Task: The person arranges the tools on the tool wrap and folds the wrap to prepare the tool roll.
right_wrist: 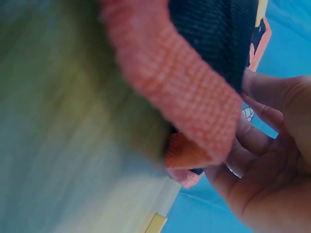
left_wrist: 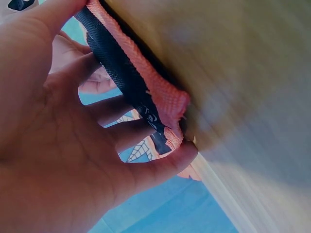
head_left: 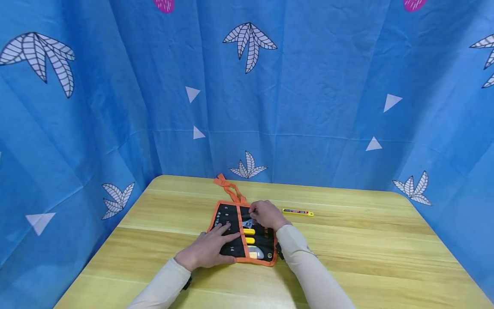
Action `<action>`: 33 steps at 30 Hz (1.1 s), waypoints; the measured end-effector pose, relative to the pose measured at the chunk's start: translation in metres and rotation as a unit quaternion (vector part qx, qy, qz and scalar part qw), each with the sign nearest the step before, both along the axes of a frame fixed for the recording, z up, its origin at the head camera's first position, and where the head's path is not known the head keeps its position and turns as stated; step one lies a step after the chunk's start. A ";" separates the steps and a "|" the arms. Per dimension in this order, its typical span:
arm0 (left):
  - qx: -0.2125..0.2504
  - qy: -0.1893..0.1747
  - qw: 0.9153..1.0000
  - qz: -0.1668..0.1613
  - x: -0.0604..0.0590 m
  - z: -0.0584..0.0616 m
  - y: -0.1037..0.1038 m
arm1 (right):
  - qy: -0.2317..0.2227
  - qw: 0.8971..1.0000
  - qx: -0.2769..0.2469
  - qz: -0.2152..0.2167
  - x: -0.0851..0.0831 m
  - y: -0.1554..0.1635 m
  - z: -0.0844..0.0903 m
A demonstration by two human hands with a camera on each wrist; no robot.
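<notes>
- On the wooden table (head_left: 347, 249), midway across: black tool roll (head_left: 231, 214) with orange edging, spread flat, pockets numbered in white.
- At the far end of the roll: orange tie straps (head_left: 230, 188), trailing toward the blue curtain (head_left: 308, 86).
- In the right-hand pockets of the roll: two yellow-handled tools (head_left: 249, 235), side by side; a grey-and-yellow item (head_left: 255, 254) at the near corner; a metallic piece (head_left: 247, 223) just beyond them.
- Over the left half of the roll: left hand (head_left: 210, 249), palm down, fingers straight and slightly spread, pressing on the fabric; in the left wrist view, fingers (left_wrist: 141, 174) apart against the orange hem.
- At the upper right part of the roll: right hand (head_left: 266, 214), fingers curled, tips pinching at the pocket area by the metallic piece; exact hold cannot be told.
- Right of the roll, near but apart: slim yellow case (head_left: 297, 212) with a red label, lying flat.
</notes>
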State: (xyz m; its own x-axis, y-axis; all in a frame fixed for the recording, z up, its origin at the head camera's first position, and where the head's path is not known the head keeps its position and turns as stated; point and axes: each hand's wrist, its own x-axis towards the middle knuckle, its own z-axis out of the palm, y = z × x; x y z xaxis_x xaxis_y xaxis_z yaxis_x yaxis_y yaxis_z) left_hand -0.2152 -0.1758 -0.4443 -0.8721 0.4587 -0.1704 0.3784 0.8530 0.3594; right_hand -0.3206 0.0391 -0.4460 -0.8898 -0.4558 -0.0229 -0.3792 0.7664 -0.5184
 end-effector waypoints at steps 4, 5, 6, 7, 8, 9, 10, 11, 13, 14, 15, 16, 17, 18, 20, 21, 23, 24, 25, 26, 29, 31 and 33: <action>0.000 0.001 1.000 -0.001 0.000 0.000 0.000 | 0.014 1.000 0.001 0.002 0.000 -0.001 0.000; 0.000 0.001 1.000 -0.001 0.000 0.001 0.000 | 0.016 1.000 0.000 0.003 0.000 -0.001 0.000; 0.000 0.002 1.000 -0.001 0.000 0.001 0.001 | 0.019 1.000 -0.002 0.006 0.001 -0.001 0.001; 0.001 0.002 1.000 -0.002 0.000 0.001 0.001 | 0.019 1.000 -0.004 0.011 0.001 -0.001 0.001; 0.001 0.002 1.000 -0.002 0.000 0.002 0.001 | 0.018 1.000 -0.007 0.016 0.001 0.000 0.002; 0.001 0.001 1.000 -0.002 0.000 0.002 0.001 | 0.016 1.000 -0.010 0.021 0.001 0.001 0.002; 0.001 0.000 1.000 -0.002 0.001 0.002 0.001 | 0.015 0.999 -0.011 0.027 0.001 0.002 0.003; 0.000 0.000 1.000 -0.002 0.001 0.002 0.002 | 0.013 0.999 -0.012 0.032 0.001 0.003 0.003; -0.001 -0.002 1.000 -0.001 0.001 0.002 0.002 | 0.010 0.999 -0.013 0.039 0.000 0.005 0.004; -0.002 -0.002 1.000 0.000 0.001 0.002 0.002 | 0.010 0.999 -0.012 0.042 0.000 0.006 0.005; -0.003 -0.001 1.000 0.001 0.001 0.002 0.002 | 0.011 0.999 -0.012 0.044 -0.001 0.006 0.006; -0.004 -0.001 1.000 0.002 0.001 0.002 0.002 | 0.012 0.999 -0.009 0.046 -0.001 0.006 0.007; -0.004 -0.001 1.000 0.002 0.001 0.002 0.002 | 0.011 0.999 -0.009 0.050 -0.001 0.006 0.008; -0.005 -0.002 1.000 0.003 0.001 0.002 0.002 | 0.009 0.999 -0.008 0.053 -0.002 0.005 0.009; -0.004 -0.003 1.000 0.004 0.002 0.002 0.002 | 0.002 0.999 -0.004 0.053 -0.001 0.004 0.011; -0.003 -0.004 1.000 0.004 0.002 0.002 0.002 | -0.001 0.999 -0.001 0.051 -0.001 0.003 0.012; -0.001 -0.005 1.000 0.003 0.002 0.002 0.002 | -0.002 0.999 0.007 0.048 -0.001 0.001 0.013; 0.000 -0.005 1.000 0.002 0.002 0.002 0.002 | 0.000 0.999 0.012 0.044 0.000 0.000 0.013; 0.001 -0.004 1.000 0.002 0.002 0.002 0.002 | 0.003 0.999 0.016 0.041 0.000 -0.001 0.013; 0.002 -0.003 1.000 0.001 0.002 0.002 0.001 | 0.006 0.999 0.020 0.039 0.000 -0.003 0.014; 0.004 -0.003 1.000 -0.001 0.002 0.002 0.001 | 0.013 0.999 0.027 0.025 0.001 -0.007 0.015; 0.006 -0.002 1.000 -0.003 0.002 0.002 0.001 | 0.015 0.999 0.029 0.016 0.002 -0.009 0.014; 0.007 -0.002 1.000 -0.004 0.002 0.002 0.001 | 0.019 0.999 0.032 0.007 0.002 -0.012 0.014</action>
State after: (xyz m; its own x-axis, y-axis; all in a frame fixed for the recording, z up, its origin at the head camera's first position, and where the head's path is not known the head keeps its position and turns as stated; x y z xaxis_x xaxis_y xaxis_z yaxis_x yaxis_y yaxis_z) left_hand -0.2135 -0.1751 -0.4418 -0.8674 0.4686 -0.1673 0.3845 0.8447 0.3724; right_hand -0.3181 0.0273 -0.4323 -0.8841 -0.4669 -0.0190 -0.4084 0.7917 -0.4542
